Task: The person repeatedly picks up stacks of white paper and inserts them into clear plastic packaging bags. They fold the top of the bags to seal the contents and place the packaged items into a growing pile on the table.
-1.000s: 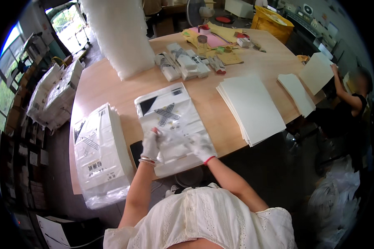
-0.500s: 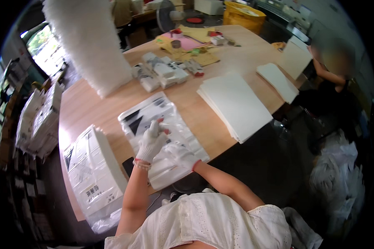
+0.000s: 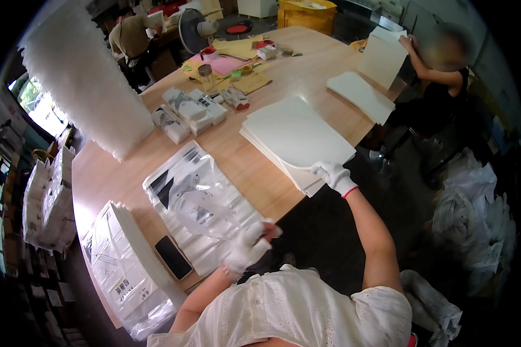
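Note:
My right hand (image 3: 333, 176), in a white glove with a red cuff edge, pinches the near corner of a white paper sheet (image 3: 301, 133). That sheet bends up a little from the stack beneath it. My left hand (image 3: 246, 250), gloved with some bare fingertips, is by the near end of a pile of clear plastic bags (image 3: 185, 191) with black print. Its fingers are bent and smeared by motion, so whether they hold the bag's edge is unclear. The top bag's film is rumpled and partly raised.
A black phone (image 3: 173, 257) lies beside a plastic-wrapped stack (image 3: 124, 266) at left. Small wrapped packs (image 3: 194, 110), a tape roll (image 3: 209, 54) and a tall fluffy white block (image 3: 81, 81) stand farther back. At right a co-worker's hands (image 3: 408, 43) hold a white stack upright.
My right hand has left the bags and moved right to the paper stack, taking a sheet's corner. My left hand has drawn back toward my body. The view has shifted, showing the phone more fully.

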The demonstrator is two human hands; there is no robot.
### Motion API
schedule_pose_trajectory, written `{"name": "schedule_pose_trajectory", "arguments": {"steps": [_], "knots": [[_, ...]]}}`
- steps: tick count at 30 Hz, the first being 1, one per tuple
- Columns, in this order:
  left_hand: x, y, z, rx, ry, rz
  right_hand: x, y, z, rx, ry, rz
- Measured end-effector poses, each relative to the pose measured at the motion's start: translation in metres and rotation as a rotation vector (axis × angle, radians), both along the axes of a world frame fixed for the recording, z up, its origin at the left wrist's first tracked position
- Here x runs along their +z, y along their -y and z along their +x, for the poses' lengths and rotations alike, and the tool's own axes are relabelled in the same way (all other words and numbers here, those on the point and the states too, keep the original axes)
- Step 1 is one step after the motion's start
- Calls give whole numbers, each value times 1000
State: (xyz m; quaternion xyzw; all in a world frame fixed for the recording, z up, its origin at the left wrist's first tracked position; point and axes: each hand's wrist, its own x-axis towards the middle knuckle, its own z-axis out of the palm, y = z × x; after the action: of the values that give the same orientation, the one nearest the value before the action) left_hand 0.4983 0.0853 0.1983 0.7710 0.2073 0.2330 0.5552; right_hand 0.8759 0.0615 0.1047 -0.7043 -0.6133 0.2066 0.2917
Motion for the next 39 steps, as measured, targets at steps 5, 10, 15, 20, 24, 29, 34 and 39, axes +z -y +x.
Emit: {"name": "schedule_pose_trajectory", "arguments": {"steps": [5,10,15,20,24,29,34,39], "knots": [[-59,0,62,141,234,-1407,78,38,-121,316,396,320],[-85,-20,11,150,-198,-739,11,92,-114,-77,-780,-42],[-82,19,-3,82,-393,234,-23,91,-171,-296,-1224,50],[-14,41,-17,34,-690,635,-9,56,-250,-344,-921,379],[25,-29,-78,837,-313,951,44,81,-234,-18,-291,480],[-6,-93,-95,687,-147,66,64,85,-247,193,228,60],[-23,-3,-16,350,-220,550,-19,2,-236,131,68,-242],[-91,-35,-53,491,-257,703,-38,-31,-242,-369,129,3]]}}
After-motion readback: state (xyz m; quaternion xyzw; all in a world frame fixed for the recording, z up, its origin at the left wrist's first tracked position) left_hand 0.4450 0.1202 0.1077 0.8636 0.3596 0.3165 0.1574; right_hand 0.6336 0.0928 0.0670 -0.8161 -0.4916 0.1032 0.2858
